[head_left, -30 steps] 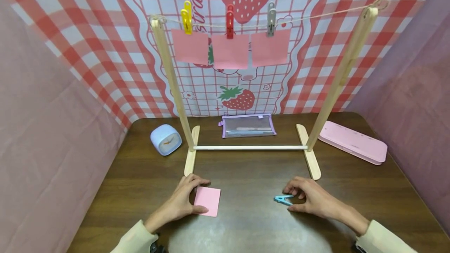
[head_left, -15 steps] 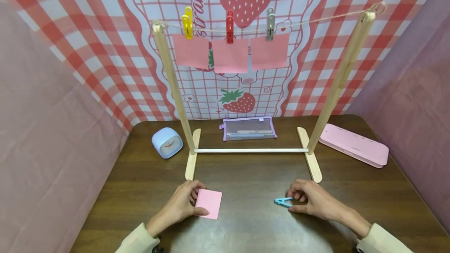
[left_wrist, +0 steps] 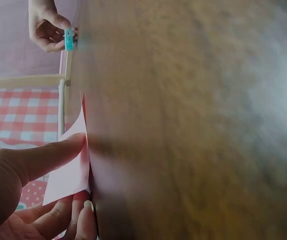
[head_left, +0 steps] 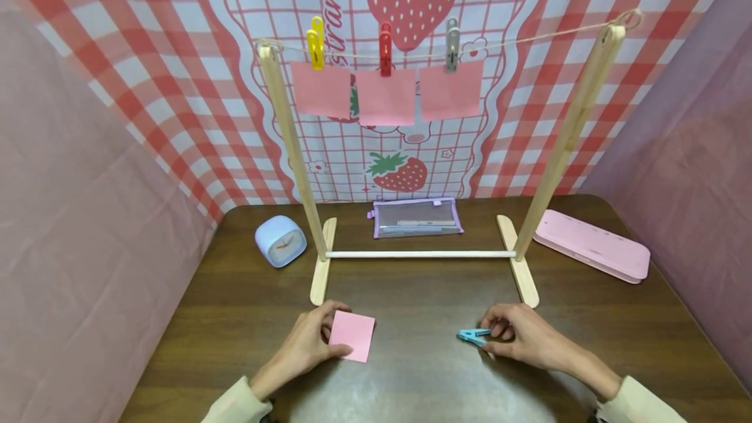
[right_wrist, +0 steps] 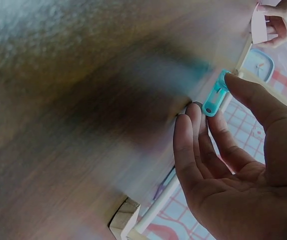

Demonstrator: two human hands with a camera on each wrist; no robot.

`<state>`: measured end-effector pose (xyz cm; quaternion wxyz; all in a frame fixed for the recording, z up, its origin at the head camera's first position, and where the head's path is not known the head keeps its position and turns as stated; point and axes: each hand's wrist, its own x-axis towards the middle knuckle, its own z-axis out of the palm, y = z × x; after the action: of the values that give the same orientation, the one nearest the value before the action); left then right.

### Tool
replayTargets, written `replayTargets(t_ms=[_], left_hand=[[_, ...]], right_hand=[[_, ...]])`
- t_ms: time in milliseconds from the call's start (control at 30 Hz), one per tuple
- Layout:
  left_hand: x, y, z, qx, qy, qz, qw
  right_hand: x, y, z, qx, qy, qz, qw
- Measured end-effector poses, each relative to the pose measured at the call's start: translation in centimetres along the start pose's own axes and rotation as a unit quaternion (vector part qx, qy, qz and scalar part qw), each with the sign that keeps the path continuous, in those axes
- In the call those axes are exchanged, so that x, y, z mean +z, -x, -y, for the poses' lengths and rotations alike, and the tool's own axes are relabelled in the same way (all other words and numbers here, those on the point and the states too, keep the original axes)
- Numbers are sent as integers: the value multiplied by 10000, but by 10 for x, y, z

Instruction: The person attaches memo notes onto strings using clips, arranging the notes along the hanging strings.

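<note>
My left hand (head_left: 305, 343) pinches a square pink paper note (head_left: 355, 337) by its left side, thumb on top and fingers behind. In the left wrist view the note (left_wrist: 69, 172) bends a little under the thumb, just above the table. My right hand (head_left: 529, 337) holds a turquoise clothespin (head_left: 472, 336) by its handle ends between thumb and index finger, its nose pointing left toward the note. The right wrist view shows the clothespin (right_wrist: 216, 93) at the fingertips, with the other fingers curved loosely below.
Behind the hands stands a wooden frame (head_left: 555, 168) with a string (head_left: 540, 35). Three pink notes (head_left: 386, 98) hang there from yellow, red and grey clothespins. A blue clock (head_left: 281, 241), a mesh pouch (head_left: 417, 218) and a pink case (head_left: 593, 247) lie around it on the table.
My left hand has raised the pink note slightly and shifted it a little to the right. The right hand keeps its hold on the clothespin. The head view has tilted slightly upward.
</note>
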<state>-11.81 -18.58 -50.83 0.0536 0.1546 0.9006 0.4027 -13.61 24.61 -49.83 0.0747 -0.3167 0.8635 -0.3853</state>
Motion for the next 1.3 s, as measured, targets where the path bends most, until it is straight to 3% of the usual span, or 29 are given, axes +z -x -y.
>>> replayTargets(t_ms=[133, 267, 633, 867, 1067, 1300], left_hand=[[3, 0, -2, -18, 201, 4, 9998], [5, 1, -5, -129, 698, 67, 9975], [11, -4, -11, -366, 1840, 137, 9821], [12, -11, -18, -490, 2183, 124, 9746], [15, -19, -22, -382, 2342, 189, 9712], [18, -31, -28, -381, 2798, 312, 9588]], right_hand=[[1, 0, 1, 148, -59, 46, 9999], [1, 0, 3, 224, -145, 95, 9996], [-1, 0, 5, 147, -124, 48, 9998], [-3, -4, 6, -13, 130, -167, 9998], [-6, -9, 9, -337, 449, -431, 9975], [-15, -18, 17, -676, 517, -655, 9942]])
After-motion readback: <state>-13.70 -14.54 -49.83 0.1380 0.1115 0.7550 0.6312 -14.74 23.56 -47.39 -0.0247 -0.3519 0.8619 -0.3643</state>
